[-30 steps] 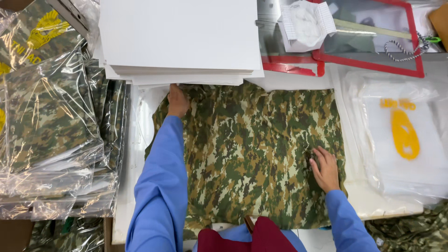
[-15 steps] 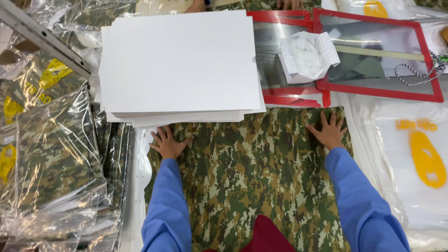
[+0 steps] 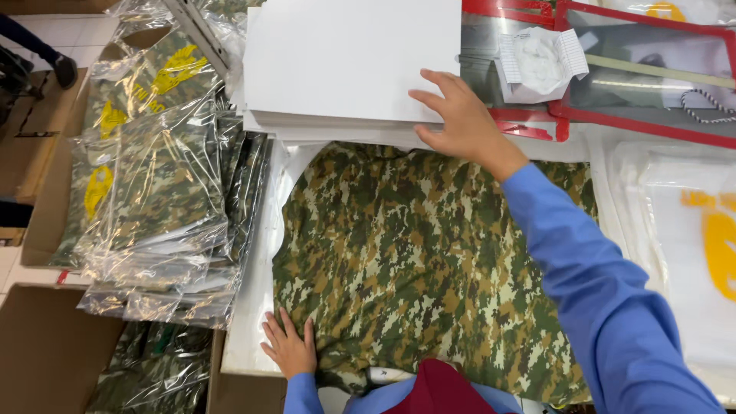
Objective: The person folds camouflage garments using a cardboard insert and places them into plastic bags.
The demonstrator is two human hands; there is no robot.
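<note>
**Mia:** What is the right hand doing?

**Ben:** It lies flat on the near edge of the stack of white boards. The fingers are spread wide. It holds nothing. The blue sleeve runs back from it, across the cloth.

**Mia:** And the left hand?

**Ben:** It is down low, at the near left corner of the camouflage cloth. It is flat and open too, pressing on the cloth's edge. It grips nothing.

**Mia:** Where is the cloth?

**Ben:** It lies spread out in the middle of the white counter, right in front of the person. It is green, brown and cream in little squares. The white boards sit just past its far edge.

**Mia:** What is on the left?

**Ben:** A pile of clear plastic bags. Each bag is flat and shiny, with the same kind of camouflage cloth inside. Some show a yellow mark on the front. Below the pile is an open brown box.

**Mia:** And on the right?

**Ben:** More flat clear bags, these ones with white inside and a big yellow shape on top. Behind them, at the far side, are red frames with clear panes. A small white packet with lined edges rests on one frame. A thin black-and-white cord lies there too.
</note>
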